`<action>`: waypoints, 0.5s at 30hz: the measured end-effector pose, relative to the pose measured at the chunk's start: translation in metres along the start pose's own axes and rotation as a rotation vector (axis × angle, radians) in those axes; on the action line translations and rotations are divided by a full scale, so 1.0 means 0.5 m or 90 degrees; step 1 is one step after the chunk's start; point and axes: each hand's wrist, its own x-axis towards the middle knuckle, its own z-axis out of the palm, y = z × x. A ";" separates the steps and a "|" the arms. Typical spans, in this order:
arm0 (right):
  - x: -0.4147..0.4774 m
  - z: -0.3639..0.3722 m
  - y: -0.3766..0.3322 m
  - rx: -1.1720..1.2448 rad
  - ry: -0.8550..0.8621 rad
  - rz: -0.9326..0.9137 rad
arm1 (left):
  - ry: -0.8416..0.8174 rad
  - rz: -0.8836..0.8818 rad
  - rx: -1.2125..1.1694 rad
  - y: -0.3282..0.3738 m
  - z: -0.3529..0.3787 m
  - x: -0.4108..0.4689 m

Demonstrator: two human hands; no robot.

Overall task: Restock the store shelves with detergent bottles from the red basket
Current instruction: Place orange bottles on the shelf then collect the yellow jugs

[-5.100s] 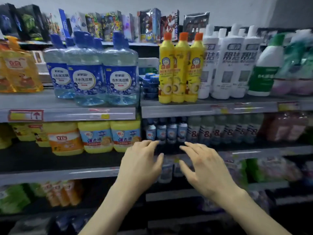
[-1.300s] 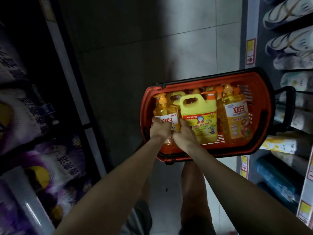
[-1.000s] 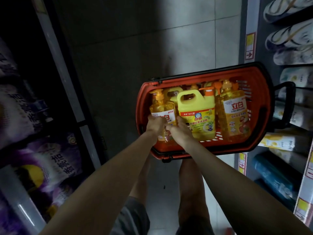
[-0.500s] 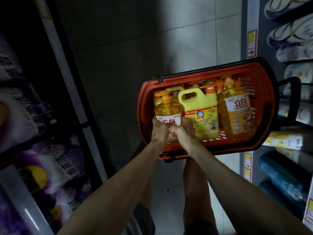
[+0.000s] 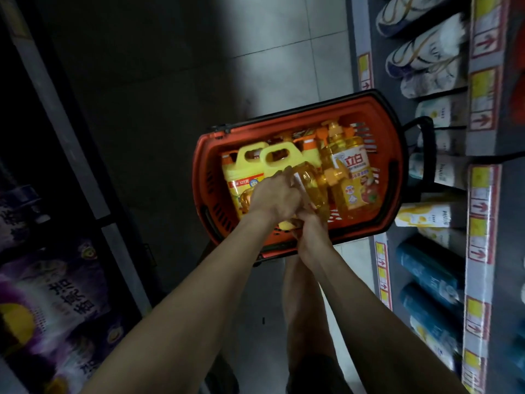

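The red basket (image 5: 396,155) stands on the floor below me, holding several yellow and orange detergent bottles. Both my hands grip one orange pump bottle (image 5: 314,189), which is tilted with its pump head pointing right. My left hand (image 5: 274,196) wraps over its upper side, and my right hand (image 5: 308,233) holds its base from beneath. Two yellow jugs (image 5: 247,173) with handles stand at the basket's left. A taller orange pump bottle (image 5: 353,177) with a white label stands at the right.
Shelves (image 5: 480,251) with white, yellow and blue bottles and price tags run along the right. A dark shelf unit (image 5: 65,137) with purple bags (image 5: 54,294) lines the left. Grey floor tiles (image 5: 284,46) stretch ahead beyond the basket. My legs are under my arms.
The orange pump bottle has been lifted from the basket's left side and tipped sideways toward the right. A second yellow jug now shows where it stood.
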 end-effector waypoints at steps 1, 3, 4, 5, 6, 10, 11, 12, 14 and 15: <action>0.007 -0.005 0.002 -0.007 0.000 -0.005 | 0.003 0.004 0.017 -0.002 0.004 0.006; 0.024 -0.006 0.007 -0.032 0.011 -0.032 | 0.020 0.005 0.019 -0.013 0.015 0.014; 0.027 -0.006 0.008 -0.050 0.016 -0.039 | 0.031 0.003 0.008 -0.020 0.018 0.012; 0.026 -0.005 0.007 -0.060 0.021 -0.046 | 0.041 -0.003 -0.010 -0.027 0.019 0.009; 0.027 -0.004 0.007 -0.066 0.019 -0.061 | 0.051 -0.012 -0.030 -0.032 0.017 0.003; 0.033 -0.013 -0.001 -0.076 -0.010 -0.102 | 0.062 -0.018 -0.089 -0.040 0.000 -0.028; 0.029 -0.017 -0.007 -0.069 -0.014 -0.108 | 0.065 -0.011 -0.092 -0.039 -0.005 -0.036; 0.028 -0.025 -0.008 -0.066 -0.022 -0.116 | 0.072 0.001 -0.093 -0.035 -0.012 -0.047; -0.003 -0.036 -0.033 -0.059 -0.051 -0.141 | 0.098 0.024 -0.111 -0.024 -0.029 -0.071; -0.022 -0.042 -0.048 -0.061 -0.060 -0.144 | 0.112 0.036 -0.121 -0.015 -0.041 -0.086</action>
